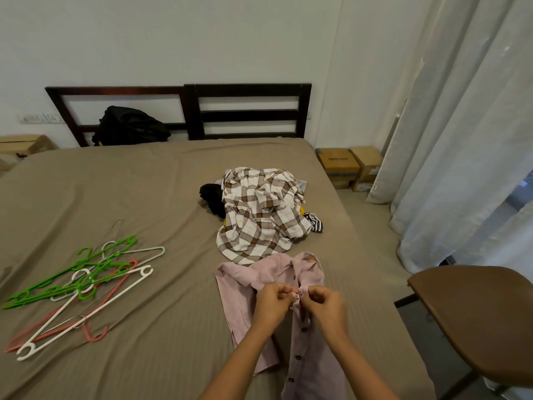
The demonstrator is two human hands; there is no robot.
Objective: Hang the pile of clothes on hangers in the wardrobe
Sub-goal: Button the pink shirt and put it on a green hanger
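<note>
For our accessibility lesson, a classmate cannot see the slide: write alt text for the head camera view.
The left hand and right hand pinch the button front of a pink shirt lying on a bed. Behind it sits a pile of clothes topped by a checked shirt; plastic hangers lie to the left.

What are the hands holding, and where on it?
The left hand and right hand both pinch the pink shirt at its button strip, near the top.

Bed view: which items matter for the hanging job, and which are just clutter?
Job: pink shirt, pinched at its buttons by left hand and right hand; clothes pile; hangers.
Clutter: black bag, cardboard boxes, chair, curtain.
</note>
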